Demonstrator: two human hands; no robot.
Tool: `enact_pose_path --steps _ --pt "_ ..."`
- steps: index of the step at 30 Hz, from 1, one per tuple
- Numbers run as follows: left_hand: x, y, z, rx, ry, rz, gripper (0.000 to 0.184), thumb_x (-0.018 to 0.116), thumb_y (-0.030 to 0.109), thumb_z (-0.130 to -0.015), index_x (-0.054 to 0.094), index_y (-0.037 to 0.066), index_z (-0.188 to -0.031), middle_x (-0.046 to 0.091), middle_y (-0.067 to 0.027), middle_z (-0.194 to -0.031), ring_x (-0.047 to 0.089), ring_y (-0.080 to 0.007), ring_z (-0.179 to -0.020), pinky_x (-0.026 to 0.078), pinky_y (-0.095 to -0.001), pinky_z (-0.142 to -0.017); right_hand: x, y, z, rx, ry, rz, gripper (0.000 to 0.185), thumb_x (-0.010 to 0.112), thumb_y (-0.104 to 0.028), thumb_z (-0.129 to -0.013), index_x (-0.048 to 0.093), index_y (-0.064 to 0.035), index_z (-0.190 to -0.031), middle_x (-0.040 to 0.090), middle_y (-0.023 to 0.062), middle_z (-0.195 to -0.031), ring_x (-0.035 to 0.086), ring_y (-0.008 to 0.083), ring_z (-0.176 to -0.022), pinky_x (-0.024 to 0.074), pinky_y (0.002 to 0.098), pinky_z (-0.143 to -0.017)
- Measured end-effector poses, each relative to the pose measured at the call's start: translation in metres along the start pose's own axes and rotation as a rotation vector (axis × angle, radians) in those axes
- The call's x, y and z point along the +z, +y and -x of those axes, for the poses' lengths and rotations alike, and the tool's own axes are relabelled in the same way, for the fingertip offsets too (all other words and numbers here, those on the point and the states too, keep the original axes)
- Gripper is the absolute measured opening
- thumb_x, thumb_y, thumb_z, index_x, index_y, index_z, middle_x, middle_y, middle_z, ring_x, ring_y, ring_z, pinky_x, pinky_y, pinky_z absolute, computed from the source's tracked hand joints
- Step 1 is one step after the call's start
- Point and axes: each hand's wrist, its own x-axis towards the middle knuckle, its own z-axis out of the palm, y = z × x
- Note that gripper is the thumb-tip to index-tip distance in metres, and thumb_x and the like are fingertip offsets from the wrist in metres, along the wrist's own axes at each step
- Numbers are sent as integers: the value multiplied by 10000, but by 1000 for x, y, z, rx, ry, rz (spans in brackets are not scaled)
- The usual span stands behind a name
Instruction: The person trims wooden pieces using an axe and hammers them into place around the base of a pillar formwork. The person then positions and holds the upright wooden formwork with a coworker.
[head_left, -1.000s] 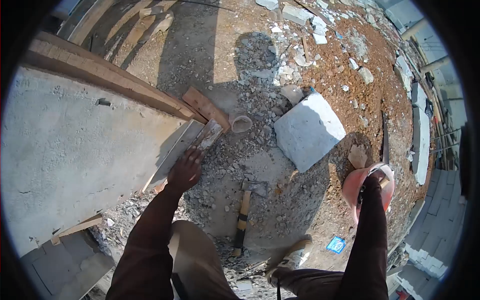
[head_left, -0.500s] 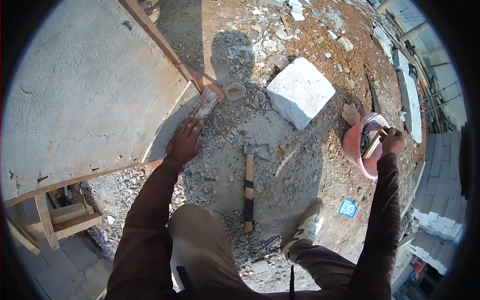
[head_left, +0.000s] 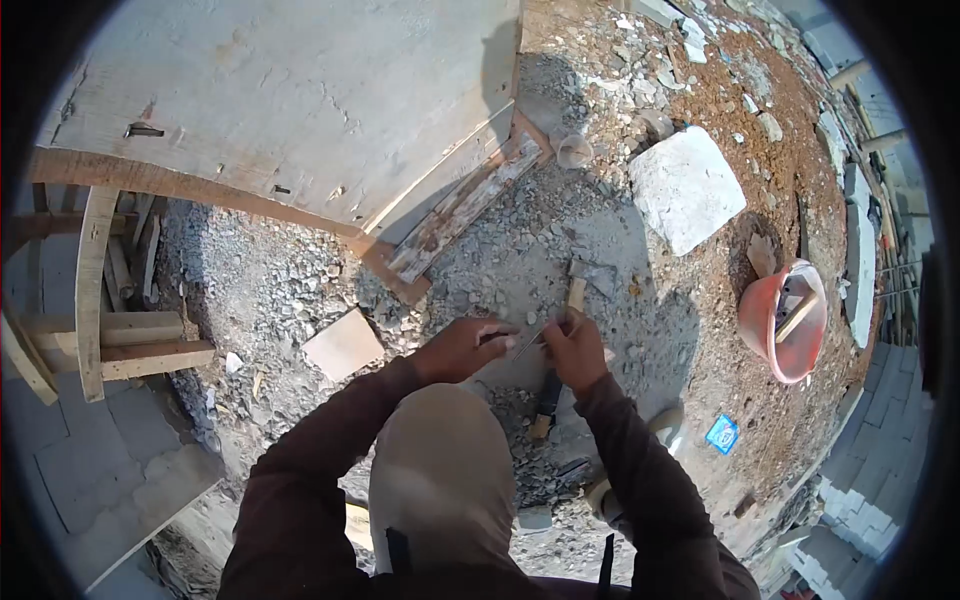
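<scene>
My right hand (head_left: 578,352) is closed, fingertips pinching a thin metal nail (head_left: 527,345) that points toward my left hand. My left hand (head_left: 462,348) is partly curled just left of it; whatever lies in its fingers is too dark to make out. Beneath my right hand a hammer lies on the gravel, its grey head (head_left: 593,275) beyond the hand and its taped wooden handle (head_left: 547,395) partly covered. Farther left, a weathered wood strip (head_left: 465,208) lies along the base of the large formwork panel (head_left: 300,95).
At the right a red bucket (head_left: 757,322) holds a wooden-handled tool (head_left: 797,318). A white block (head_left: 688,188) and a small cup (head_left: 574,151) sit ahead. A square tile (head_left: 343,345) lies to the left, near timber bracing (head_left: 155,360). A blue packet (head_left: 722,434) lies near my foot.
My left hand has left the wood strip and my right hand has come out of the bucket with a nail. Both now meet above the hammer. The view has swung left.
</scene>
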Motion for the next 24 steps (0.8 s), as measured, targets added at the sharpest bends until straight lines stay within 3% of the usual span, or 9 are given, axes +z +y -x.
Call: enact_pose_path --steps 3,6,10,13,16,18,20,22,24 --pt "4 -5 34 -187 127 432 379 630 169 -972 589 -17 -1300 689 -159 -1166 662 -189 -1065 509 -320 -930 52 12 -10 312 -14 -314 143 559 -179 -956 578 -38 -941 639 40 -810 617 130 -645 483 284 -578" --pt "10 -17 55 5 262 772 392 633 95 -963 567 -40 -1325 676 -153 -1203 656 -162 -1077 514 -303 -941 78 22 -17 530 -71 -655 179 529 -240 -984 592 -72 -977 642 10 -889 605 120 -740 477 289 -671" --pt "6 -24 60 -89 464 789 351 629 56 -961 583 -59 -1289 691 -137 -1156 655 -172 -1073 522 -320 -944 102 25 -22 636 -316 -869 220 507 -277 -998 600 -79 -992 646 0 -903 584 117 -783 467 289 -732" --pt "-4 -30 61 66 736 247 192 627 77 -968 687 -38 -1109 697 -105 -1040 654 -154 -935 507 -290 -843 119 15 -17 605 -232 -818 229 535 -293 -993 606 -76 -1010 647 9 -900 589 118 -781 466 287 -716" --pt "-43 -33 54 100 1000 -58 164 653 86 -936 713 -8 -1056 708 -133 -1000 686 -228 -881 516 -311 -815 99 20 -5 136 106 -131 247 606 -288 -970 603 -48 -1026 649 41 -904 603 154 -795 480 307 -724" --pt "-69 -44 52 8 1000 21 164 661 102 -932 716 -1 -1048 714 -124 -976 685 -217 -896 512 -299 -820 65 46 9 -194 412 249 288 696 -226 -910 572 10 -1018 632 137 -970 611 276 -833 488 408 -763" --pt "-81 -46 44 7 980 -53 162 661 102 -931 717 2 -1045 724 -130 -939 695 -237 -851 527 -319 -784 29 70 26 -163 517 504 391 748 -265 -862 556 13 -1058 583 179 -1011 594 352 -910 481 440 -804" --pt "-87 -63 34 74 972 -234 182 657 115 -946 716 0 -1073 729 -119 -924 694 -216 -798 530 -314 -746 11 91 34 -123 552 636 420 764 -281 -844 550 2 -1070 566 179 -1028 582 368 -942 477 447 -816" --pt "-90 -70 30 43 960 -274 159 662 119 -934 714 8 -1035 724 -158 -954 703 -270 -837 537 -351 -760 8 101 38 -79 550 701 453 780 -296 -824 540 -8 -1078 559 180 -1038 581 379 -958 477 456 -818"
